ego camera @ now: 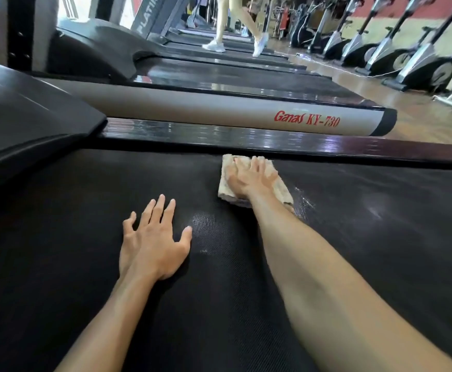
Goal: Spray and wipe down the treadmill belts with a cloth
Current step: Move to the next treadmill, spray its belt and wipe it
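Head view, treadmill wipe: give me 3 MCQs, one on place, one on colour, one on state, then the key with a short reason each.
1. Where does the cloth lie on the near treadmill belt?
A. at the belt's far edge, next to the side rail
B. under the left hand
C. on the floor

2. What colour is the lettering "Ganas KY-730" on the next treadmill's rail?
A. white
B. red
C. blue

3. What is the left hand doing?
A. gripping a spray bottle
B. pinching the cloth
C. resting flat on the belt, fingers spread, holding nothing

Key:
1 A: the cloth sits under the right hand, just short of the glossy rail.
2 B: the letters are red on a beige rail.
3 C: the palm is down on bare belt with straight fingers.
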The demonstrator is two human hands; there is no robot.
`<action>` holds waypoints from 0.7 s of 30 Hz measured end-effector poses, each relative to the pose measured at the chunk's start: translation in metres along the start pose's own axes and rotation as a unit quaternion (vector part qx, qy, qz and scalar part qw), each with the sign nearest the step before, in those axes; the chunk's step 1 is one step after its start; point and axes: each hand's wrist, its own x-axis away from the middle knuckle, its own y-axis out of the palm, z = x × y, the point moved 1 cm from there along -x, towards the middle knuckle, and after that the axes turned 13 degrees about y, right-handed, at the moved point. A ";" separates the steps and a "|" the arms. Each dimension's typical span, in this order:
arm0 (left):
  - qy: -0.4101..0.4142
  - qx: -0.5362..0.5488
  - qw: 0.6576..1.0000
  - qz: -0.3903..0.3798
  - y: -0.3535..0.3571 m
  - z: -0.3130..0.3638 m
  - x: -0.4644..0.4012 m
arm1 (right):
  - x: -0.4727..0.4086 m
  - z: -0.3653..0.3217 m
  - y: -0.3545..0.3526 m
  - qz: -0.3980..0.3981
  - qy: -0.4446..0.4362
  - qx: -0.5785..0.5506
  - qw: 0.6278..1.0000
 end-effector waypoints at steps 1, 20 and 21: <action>0.000 -0.001 1.000 -0.003 0.000 0.000 0.000 | 0.007 -0.013 0.003 -0.003 -0.022 -0.006 1.000; -0.008 0.003 1.000 0.002 0.002 0.003 -0.001 | 0.009 0.030 -0.027 0.036 0.031 0.047 0.998; -0.007 0.002 1.000 0.000 0.001 0.003 -0.001 | 0.010 0.018 -0.022 0.036 0.001 0.056 0.998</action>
